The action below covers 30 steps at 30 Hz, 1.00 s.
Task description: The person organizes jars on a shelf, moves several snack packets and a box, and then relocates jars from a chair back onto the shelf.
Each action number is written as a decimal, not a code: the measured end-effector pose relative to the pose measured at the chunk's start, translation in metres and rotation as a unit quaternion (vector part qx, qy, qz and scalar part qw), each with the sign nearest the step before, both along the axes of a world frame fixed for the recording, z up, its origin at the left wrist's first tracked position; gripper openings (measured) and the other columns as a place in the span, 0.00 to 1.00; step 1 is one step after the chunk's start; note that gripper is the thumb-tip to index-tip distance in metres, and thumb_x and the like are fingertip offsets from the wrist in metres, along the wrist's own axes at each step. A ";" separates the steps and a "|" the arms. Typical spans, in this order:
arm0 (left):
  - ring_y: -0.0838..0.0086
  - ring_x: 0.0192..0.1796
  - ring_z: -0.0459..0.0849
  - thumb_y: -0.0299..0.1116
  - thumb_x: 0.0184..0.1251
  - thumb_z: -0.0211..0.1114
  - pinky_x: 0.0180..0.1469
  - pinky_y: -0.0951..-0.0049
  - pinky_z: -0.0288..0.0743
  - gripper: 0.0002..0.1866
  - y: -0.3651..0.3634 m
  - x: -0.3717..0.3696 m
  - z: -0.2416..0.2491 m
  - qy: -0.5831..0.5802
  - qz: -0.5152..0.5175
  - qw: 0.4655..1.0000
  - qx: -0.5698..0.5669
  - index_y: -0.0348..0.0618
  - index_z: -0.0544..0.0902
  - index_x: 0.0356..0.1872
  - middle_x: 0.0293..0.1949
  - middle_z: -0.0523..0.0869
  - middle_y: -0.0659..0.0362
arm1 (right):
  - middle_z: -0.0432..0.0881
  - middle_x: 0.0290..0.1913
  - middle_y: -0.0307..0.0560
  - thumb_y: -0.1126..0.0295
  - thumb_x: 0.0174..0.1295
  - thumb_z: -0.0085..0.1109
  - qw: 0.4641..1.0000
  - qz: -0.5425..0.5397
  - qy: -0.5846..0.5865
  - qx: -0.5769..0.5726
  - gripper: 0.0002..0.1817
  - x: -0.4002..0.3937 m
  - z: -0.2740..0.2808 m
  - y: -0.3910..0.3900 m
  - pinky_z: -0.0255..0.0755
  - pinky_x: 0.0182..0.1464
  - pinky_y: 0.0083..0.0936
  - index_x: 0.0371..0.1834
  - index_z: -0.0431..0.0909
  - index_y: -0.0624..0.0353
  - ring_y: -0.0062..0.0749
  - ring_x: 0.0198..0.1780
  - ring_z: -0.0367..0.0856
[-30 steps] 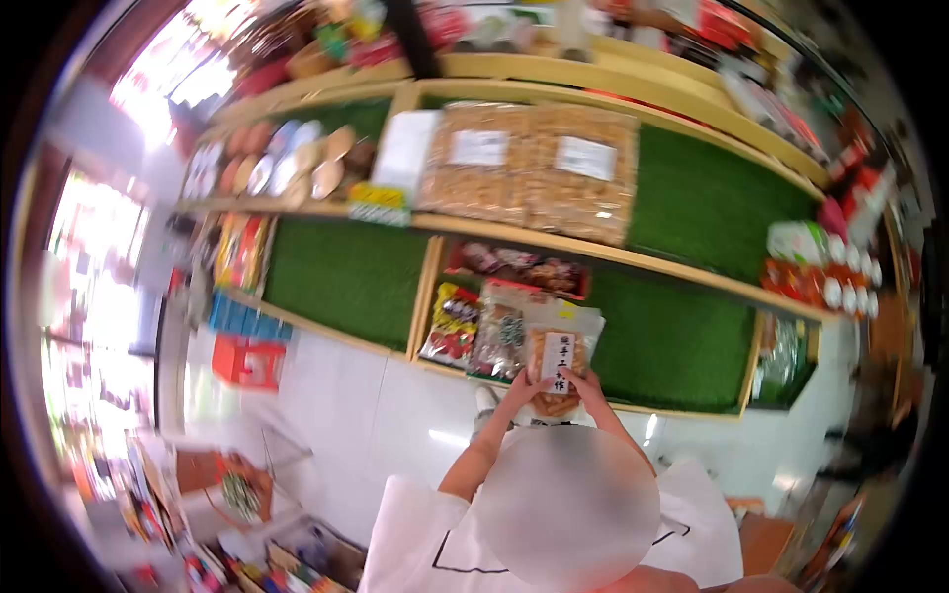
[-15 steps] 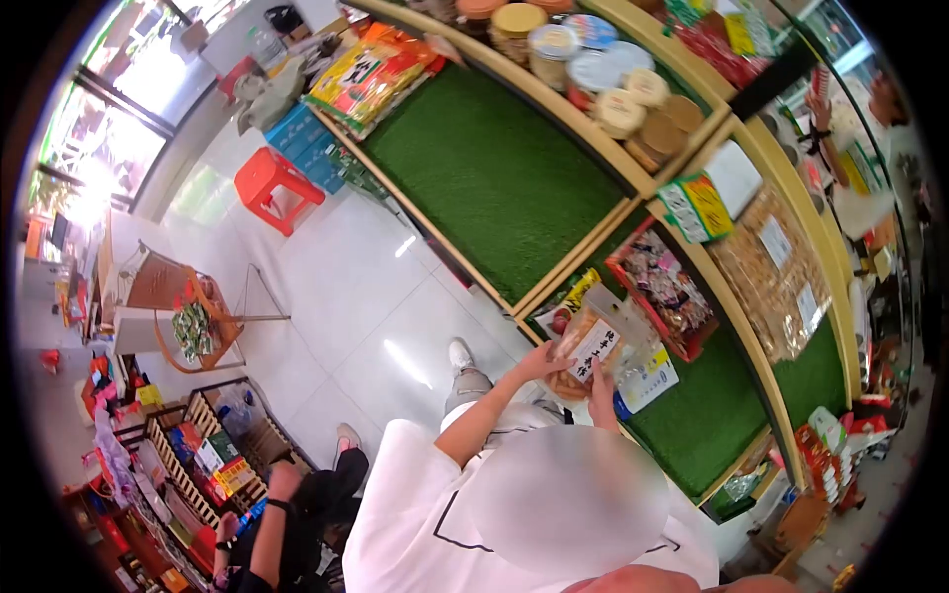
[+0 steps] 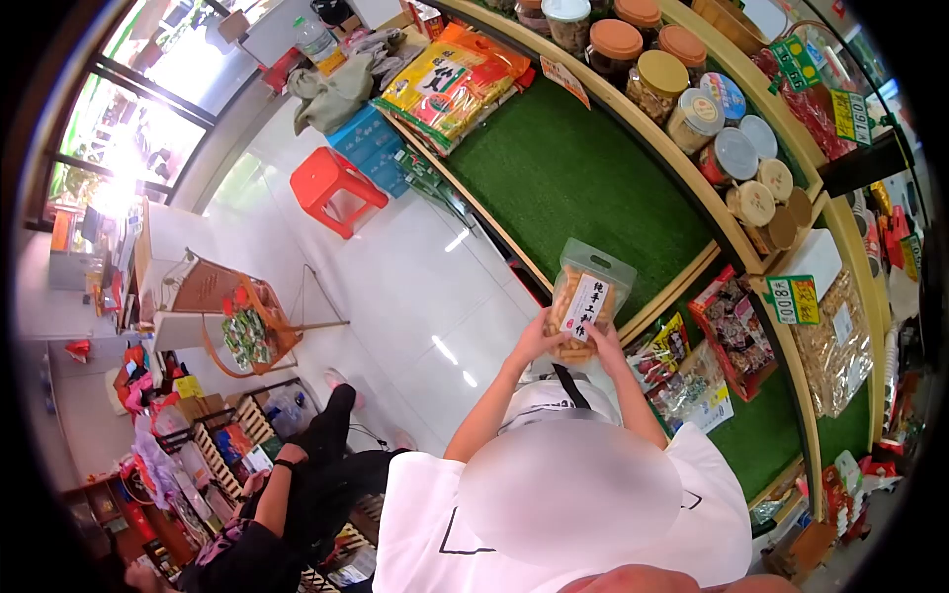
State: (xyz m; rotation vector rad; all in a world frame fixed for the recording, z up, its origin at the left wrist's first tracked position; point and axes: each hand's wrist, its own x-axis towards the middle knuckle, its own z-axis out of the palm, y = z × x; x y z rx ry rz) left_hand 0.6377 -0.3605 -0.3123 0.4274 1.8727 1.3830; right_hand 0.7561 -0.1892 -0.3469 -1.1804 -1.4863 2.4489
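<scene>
A clear plastic snack bag (image 3: pixel 591 301) with a white label of dark characters is held upright in front of the body, near the edge of the green-lined shelf (image 3: pixel 583 178). My left hand (image 3: pixel 539 336) grips its lower left side, and my right hand (image 3: pixel 605 346) grips its lower right side. Tan pieces show through the bag. Right of my right hand, other snack packets (image 3: pixel 692 385) and a red box of wrapped sweets (image 3: pixel 736 326) lie in a lower shelf section.
Lidded jars (image 3: pixel 657 87) line the upper shelf. A large yellow-red bag (image 3: pixel 450 84) lies at the shelf's far end. A red stool (image 3: pixel 338 188) and a wicker chair (image 3: pixel 247 326) stand left. Another person in black (image 3: pixel 297 514) is at the lower left, beside crates.
Both hands have moved with the snack bag away from the lower shelf section, and the bag is now more upright. The view has shifted. The other person's arm and legs have moved.
</scene>
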 end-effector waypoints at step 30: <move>0.43 0.58 0.73 0.49 0.58 0.66 0.60 0.50 0.67 0.42 0.035 -0.500 -0.143 0.218 -0.179 0.936 -0.210 0.63 0.56 0.74 0.63 0.72 0.49 | 0.80 0.48 0.45 0.62 0.60 0.64 0.976 -0.038 -0.212 0.034 0.46 -0.446 -0.138 -0.045 0.75 0.45 0.33 0.77 0.46 0.54 0.32 0.43 0.79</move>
